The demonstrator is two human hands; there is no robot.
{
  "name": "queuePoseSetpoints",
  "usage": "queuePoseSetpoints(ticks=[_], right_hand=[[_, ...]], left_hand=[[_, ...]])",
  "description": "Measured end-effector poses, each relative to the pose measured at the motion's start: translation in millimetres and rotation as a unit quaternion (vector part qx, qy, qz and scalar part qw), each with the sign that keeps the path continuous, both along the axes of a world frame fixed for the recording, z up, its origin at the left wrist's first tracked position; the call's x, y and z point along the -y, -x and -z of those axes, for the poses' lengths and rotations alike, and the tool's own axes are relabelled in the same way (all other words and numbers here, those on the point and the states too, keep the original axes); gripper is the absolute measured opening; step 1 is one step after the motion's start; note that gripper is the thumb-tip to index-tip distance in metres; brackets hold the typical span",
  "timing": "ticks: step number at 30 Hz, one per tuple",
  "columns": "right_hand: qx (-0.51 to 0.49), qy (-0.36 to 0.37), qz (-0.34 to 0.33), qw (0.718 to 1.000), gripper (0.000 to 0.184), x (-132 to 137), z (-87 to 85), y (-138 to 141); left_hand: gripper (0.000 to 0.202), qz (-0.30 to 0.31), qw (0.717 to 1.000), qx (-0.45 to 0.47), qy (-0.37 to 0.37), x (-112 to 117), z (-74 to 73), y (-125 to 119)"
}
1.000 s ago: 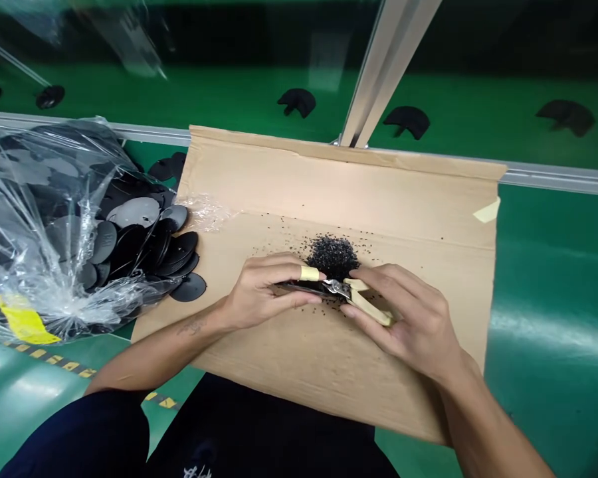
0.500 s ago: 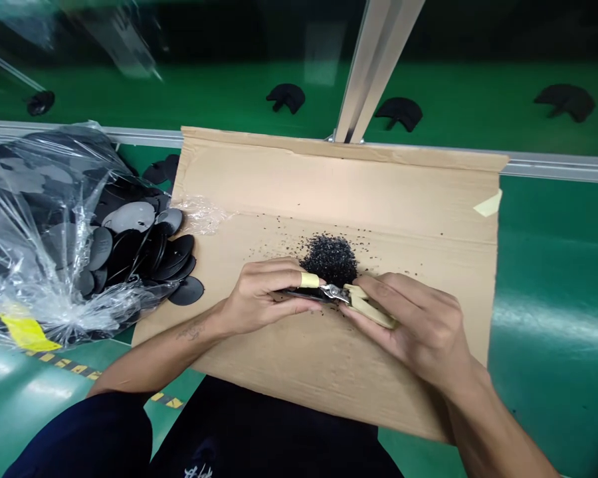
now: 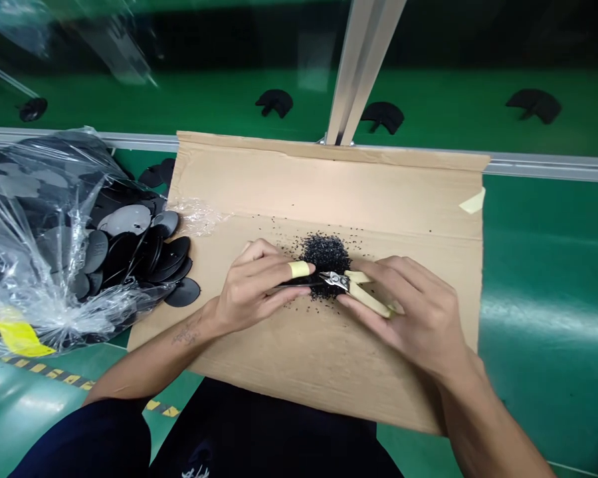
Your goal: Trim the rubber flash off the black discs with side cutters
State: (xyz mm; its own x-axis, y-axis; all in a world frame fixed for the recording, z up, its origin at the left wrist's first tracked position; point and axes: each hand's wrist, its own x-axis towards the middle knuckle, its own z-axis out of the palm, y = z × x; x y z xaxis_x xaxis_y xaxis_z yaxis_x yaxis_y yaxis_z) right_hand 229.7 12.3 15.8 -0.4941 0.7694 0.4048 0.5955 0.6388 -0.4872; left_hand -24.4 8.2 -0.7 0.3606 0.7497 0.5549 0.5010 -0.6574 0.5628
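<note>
My left hand [image 3: 254,282] pinches a thin black disc [image 3: 295,282] between thumb and fingers, its edge facing me. Yellow tape wraps one finger of that hand. In my right hand [image 3: 413,305] is a pair of side cutters [image 3: 363,295] with cream handles. Their metal jaws point left at the disc's right edge; whether they touch it I cannot tell. Behind and under the tool lies a heap of small black plastic bits [image 3: 323,251], with loose crumbs scattered around it on a cardboard sheet [image 3: 289,358].
To the left, a clear plastic bag [image 3: 74,292] spills several black discs [image 3: 172,259]. A scrap of clear film [image 3: 197,216] lies by it. Behind the cardboard runs a metal frame rail [image 3: 543,166] with an upright post [image 3: 363,73]. Black curved pieces [image 3: 275,103] lie beyond the rail.
The cutters' handles have spread apart, and their jaws have drawn slightly away from my left fingers. More of the disc's right end shows. The whole view has shifted slightly.
</note>
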Motion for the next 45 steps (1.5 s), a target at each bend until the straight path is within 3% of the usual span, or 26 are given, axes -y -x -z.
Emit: queuePoseSetpoints(ticks=[4,7,9,13,16,19,22,26,37,45], right_hand=[[-0.119,0.078,-0.025,0.99,0.025,6,-0.5,11],[-0.158,0.059,-0.066,0.984,0.018,9,4.4,16],[-0.148,-0.001,-0.076,0.986,0.016,11,7.6,17],[-0.073,-0.123,-0.095,0.985,0.015,17,8.4,16],[-0.135,-0.048,-0.123,0.982,0.013,20,5.0,14],[-0.186,0.03,-0.092,0.978,0.021,13,1.8,8],[-0.082,-0.003,-0.044,0.996,0.024,0,2.3,-1],[0.022,-0.038,-0.04,0.998,0.021,-9,7.1,-6],[0.058,-0.101,-0.014,0.993,0.012,-4,5.4,-2],[0.093,-0.13,-0.01,0.987,0.014,1,3.6,-6]], left_hand=[[0.024,0.014,0.987,0.139,0.073,7,1.6,-6],[0.021,0.036,0.98,0.184,0.071,11,4.0,-10],[0.019,0.054,0.986,0.15,0.046,11,4.0,-10],[0.023,0.068,0.998,-0.004,-0.01,6,4.4,-8],[0.027,0.08,0.996,-0.023,-0.013,4,7.3,-8],[0.027,0.087,0.995,0.038,0.025,3,8.8,-9],[0.029,0.09,0.99,0.087,0.064,4,7.1,-9],[0.032,0.092,0.987,0.105,0.074,5,4.5,-8],[0.028,0.096,0.983,0.127,0.088,7,4.4,-9],[0.027,0.111,0.985,0.113,0.067,6,4.2,-9]])
